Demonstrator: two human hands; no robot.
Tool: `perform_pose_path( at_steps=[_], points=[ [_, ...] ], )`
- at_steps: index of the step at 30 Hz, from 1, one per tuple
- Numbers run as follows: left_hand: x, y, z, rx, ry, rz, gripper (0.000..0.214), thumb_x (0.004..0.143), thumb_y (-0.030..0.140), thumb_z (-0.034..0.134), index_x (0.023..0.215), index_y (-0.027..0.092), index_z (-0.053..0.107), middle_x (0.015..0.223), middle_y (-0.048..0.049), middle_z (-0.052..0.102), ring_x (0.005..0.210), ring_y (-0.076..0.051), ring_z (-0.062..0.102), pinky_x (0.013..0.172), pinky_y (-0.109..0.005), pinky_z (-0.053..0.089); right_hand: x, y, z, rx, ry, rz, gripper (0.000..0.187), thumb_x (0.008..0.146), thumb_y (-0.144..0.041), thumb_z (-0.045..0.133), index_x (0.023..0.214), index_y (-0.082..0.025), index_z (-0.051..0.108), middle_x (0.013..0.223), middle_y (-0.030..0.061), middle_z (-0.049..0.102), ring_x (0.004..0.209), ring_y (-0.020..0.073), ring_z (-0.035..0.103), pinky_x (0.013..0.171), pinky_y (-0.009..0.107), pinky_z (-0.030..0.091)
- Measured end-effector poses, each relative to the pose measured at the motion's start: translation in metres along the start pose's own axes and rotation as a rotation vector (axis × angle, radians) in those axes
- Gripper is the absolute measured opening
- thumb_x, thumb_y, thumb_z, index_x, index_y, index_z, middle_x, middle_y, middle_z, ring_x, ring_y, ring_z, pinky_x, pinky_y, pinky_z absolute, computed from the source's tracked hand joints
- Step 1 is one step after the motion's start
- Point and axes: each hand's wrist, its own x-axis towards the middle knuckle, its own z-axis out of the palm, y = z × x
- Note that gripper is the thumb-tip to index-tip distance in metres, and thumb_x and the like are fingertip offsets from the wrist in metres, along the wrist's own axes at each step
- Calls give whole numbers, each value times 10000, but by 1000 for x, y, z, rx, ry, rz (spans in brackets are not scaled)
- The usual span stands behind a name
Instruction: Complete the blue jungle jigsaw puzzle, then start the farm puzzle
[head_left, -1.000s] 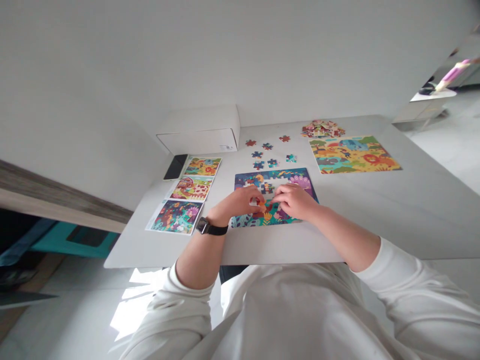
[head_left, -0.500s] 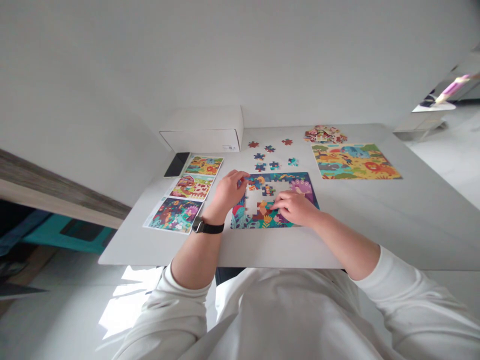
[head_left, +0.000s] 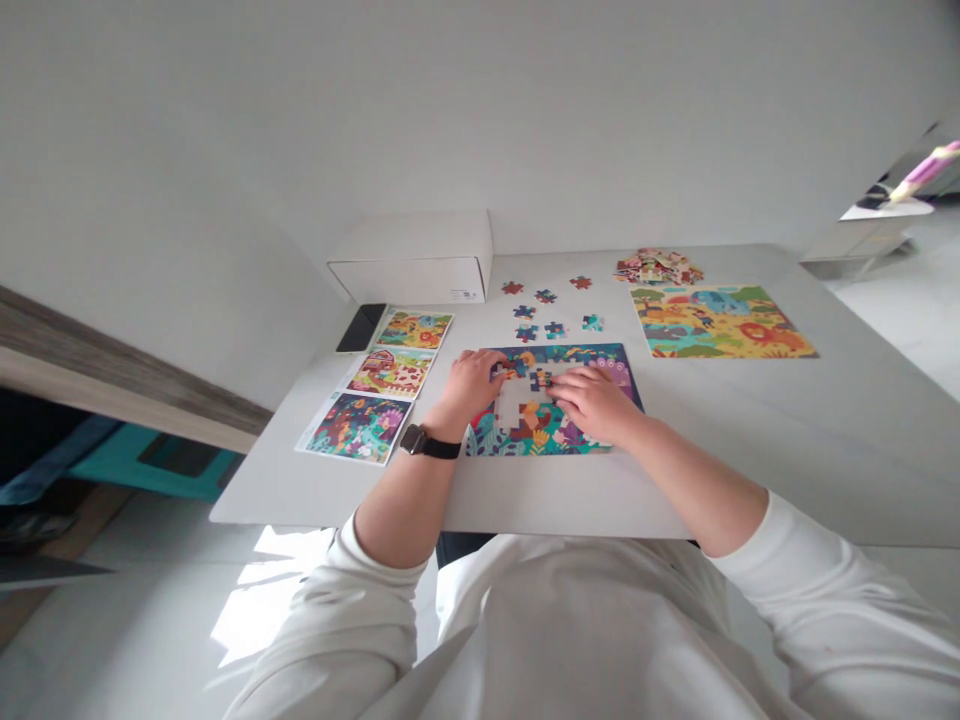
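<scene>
A partly assembled jigsaw puzzle with a dark blue, teal and purple picture lies before me, with a gap in its middle. My left hand is over its upper left side, fingers curled and thumb and fingertips closed at the edge of an orange and blue puzzle piece. Inside the gap sits a loose dark blue and orange puzzle piece. The fingers of my right hand are stretched out and apart, tips at that piece's right edge. My right palm covers part of the puzzle's right side.
Several loose pieces lie beyond the puzzle. Farther right are a pile of pieces and a finished animal puzzle. On the left are a picture sheet, a phone and a white box by the wall.
My right hand has moved up from the lower part of the gap to the loose piece, its fingers spreading. My left hand has shifted slightly right onto the upper left piece. The view has shifted slightly.
</scene>
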Motion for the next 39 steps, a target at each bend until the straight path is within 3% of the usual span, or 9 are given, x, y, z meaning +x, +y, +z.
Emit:
perform_pose_path(
  at_steps=[7, 12, 20, 25, 29, 33, 36, 39],
  points=[
    [1, -4, 2, 7, -37, 18, 342, 932, 170, 678, 1253, 229, 780, 1302, -94, 800, 1179, -306, 724, 1129, -448, 518, -5, 5, -8, -83, 31, 149, 284, 1028, -251, 609, 1186, -279, 844, 1313, 96, 790, 1265, 345, 631, 1206, 611, 353],
    [1, 0, 5, 11, 3, 46, 412, 932, 196, 694, 1341, 211, 740, 1445, -111, 737, 1292, -304, 683, 1186, -463, 482, -6, 6, -6, -94, 22, 172, 291, 1022, -268, 608, 1207, -272, 832, 1348, 95, 773, 1280, 352, 623, 1206, 604, 350],
    [4, 5, 4, -32, 7, 85, 446, 909, 177, 754, 1355, 194, 736, 1304, -139, 755, 1223, -324, 692, 1160, -504, 515, -4, 4, -7, -103, 11, 183, 281, 1010, -249, 618, 1199, -255, 826, 1335, 92, 774, 1268, 346, 626, 1195, 571, 368],
    [0, 11, 5, -212, 45, 157, 458, 876, 57, 725, 1303, 221, 745, 1207, -91, 698, 1095, -234, 712, 1019, -383, 605, -4, 4, -8, -112, -1, 182, 288, 1017, -255, 613, 1212, -252, 825, 1334, 105, 770, 1263, 344, 629, 1187, 566, 375],
    [0, 18, 5, -436, 106, 137, 404, 887, 28, 685, 1236, 215, 764, 1153, -67, 705, 1014, -180, 729, 941, -322, 633, -4, 3, -8, -109, 3, 176, 285, 1014, -246, 617, 1211, -249, 824, 1326, 110, 772, 1262, 341, 634, 1186, 573, 378],
    [-1, 20, 8, -579, -9, 127, 431, 894, 28, 637, 1268, 201, 762, 1201, -87, 728, 979, -163, 756, 893, -299, 651, -4, 1, -9, -104, 7, 175, 277, 1013, -233, 622, 1201, -242, 825, 1322, 110, 776, 1267, 351, 644, 1179, 588, 390],
    [-2, 19, 11, -541, -114, 143, 472, 877, 12, 602, 1269, 208, 776, 1214, -87, 736, 979, -163, 763, 923, -309, 655, -4, 1, -9, -102, 11, 167, 285, 1010, -229, 624, 1214, -239, 823, 1327, 117, 770, 1268, 356, 643, 1173, 587, 398],
    [-3, 20, 12, -472, -128, 152, 515, 853, -10, 580, 1259, 227, 790, 1230, -75, 734, 1051, -177, 754, 996, -331, 642, -4, 2, -9, -107, 7, 161, 287, 1011, -238, 624, 1219, -240, 821, 1309, 119, 769, 1249, 352, 644, 1161, 576, 408]
  ],
)
